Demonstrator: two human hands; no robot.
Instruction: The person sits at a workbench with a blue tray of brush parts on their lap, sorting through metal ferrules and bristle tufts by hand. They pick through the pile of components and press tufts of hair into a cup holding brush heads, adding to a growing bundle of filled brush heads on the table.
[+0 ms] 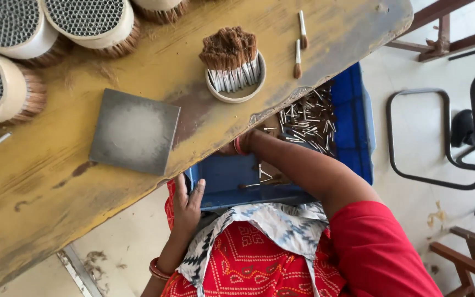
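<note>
A blue plastic crate (pixel 358 118) rests on my lap, partly under the edge of the yellow wooden table (pixel 56 192). Several thin white sticks with brown ends (pixel 306 118) lie in it. My left hand (pixel 187 204) grips the crate's near left rim. My right arm reaches into the crate and my right hand (pixel 236 146) is mostly hidden beneath the table edge, only the wrist with a red bangle showing. On the table stands a small white ring (pixel 235 91) packed with upright brown-tipped sticks (pixel 231 58).
A grey square slab (pixel 134 131) lies on the table. Large round bundles of tubes (pixel 92 19) sit along the table's far left edge. Two loose sticks (pixel 300 41) lie near the ring. Metal chair frames (pixel 441 137) stand on the floor to the right.
</note>
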